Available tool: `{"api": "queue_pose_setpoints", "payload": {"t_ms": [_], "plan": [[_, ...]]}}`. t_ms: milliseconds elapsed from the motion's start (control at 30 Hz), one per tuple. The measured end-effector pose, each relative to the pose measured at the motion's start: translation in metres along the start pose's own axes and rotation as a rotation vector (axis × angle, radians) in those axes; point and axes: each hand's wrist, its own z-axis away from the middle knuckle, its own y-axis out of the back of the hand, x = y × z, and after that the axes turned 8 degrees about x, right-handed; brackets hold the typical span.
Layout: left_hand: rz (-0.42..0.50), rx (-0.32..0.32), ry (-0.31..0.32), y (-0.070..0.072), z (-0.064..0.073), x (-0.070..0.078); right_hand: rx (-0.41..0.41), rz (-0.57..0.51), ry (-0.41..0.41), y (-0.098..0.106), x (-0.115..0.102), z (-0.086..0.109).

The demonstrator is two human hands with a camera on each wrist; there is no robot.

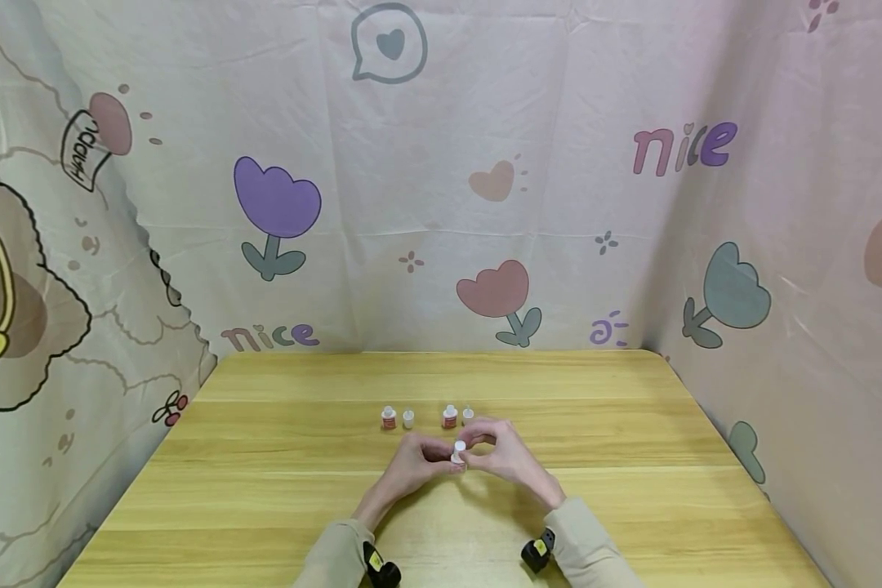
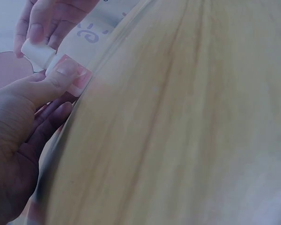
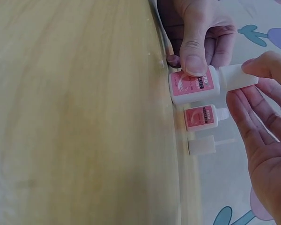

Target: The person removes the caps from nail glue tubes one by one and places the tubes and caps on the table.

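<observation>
A small white glue bottle (image 3: 195, 86) with a pink label stands upright on the table between both hands. My left hand (image 1: 416, 463) grips its body, the thumb lying across the label in the right wrist view. With thumb and fingers, my right hand (image 1: 505, 451) pinches the white cap (image 3: 236, 77) at the bottle's top. The cap sits in line with the bottle's neck. Behind the hands stands another glue bottle (image 1: 450, 417) without its cap, and beside it a white brush cap (image 3: 202, 146) rests with its thin stem pointing up.
Further left on the wooden table (image 1: 265, 490) stand a second uncapped glue bottle (image 1: 389, 418) and its white brush cap (image 1: 408, 419). A printed cloth (image 1: 412, 180) hangs along the table's back and sides. Black wrist cameras (image 1: 537, 552) are strapped at both sleeves.
</observation>
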Motion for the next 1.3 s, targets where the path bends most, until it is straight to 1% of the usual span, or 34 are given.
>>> {"api": "queue_pose_setpoints", "payload": {"t_ms": [100,300,533,800,867,1000,1133,1300], "plan": [[0.005,-0.003,-0.005,-0.0001,-0.0001,-0.0006,0.013,0.003,-0.007,-0.0005,0.0001,-0.0005],[0.005,-0.004,-0.003,0.0003,-0.0001,-0.0006,0.047,0.015,0.018,-0.0006,-0.0001,-0.0005],[-0.002,-0.005,0.000,0.0004,-0.0005,0.0001,0.021,0.033,0.010,0.0001,-0.0005,-0.0004],[0.004,0.010,0.028,-0.0010,0.0006,0.0024,-0.013,0.023,0.007,0.0011,-0.0009,0.0006],[0.002,0.007,0.023,-0.0006,0.0004,0.0021,-0.010,0.018,0.010,0.0009,-0.0006,0.0005],[-0.004,-0.002,-0.007,0.0003,-0.0005,0.0000,0.010,0.018,0.013,0.0003,0.0008,-0.0003],[-0.001,-0.004,-0.034,0.0000,-0.0006,-0.0020,0.030,0.025,-0.003,0.0000,0.0018,-0.0007],[0.008,-0.002,-0.004,-0.0003,-0.0002,-0.0016,0.029,0.033,-0.019,0.0005,-0.0001,-0.0001]]}}
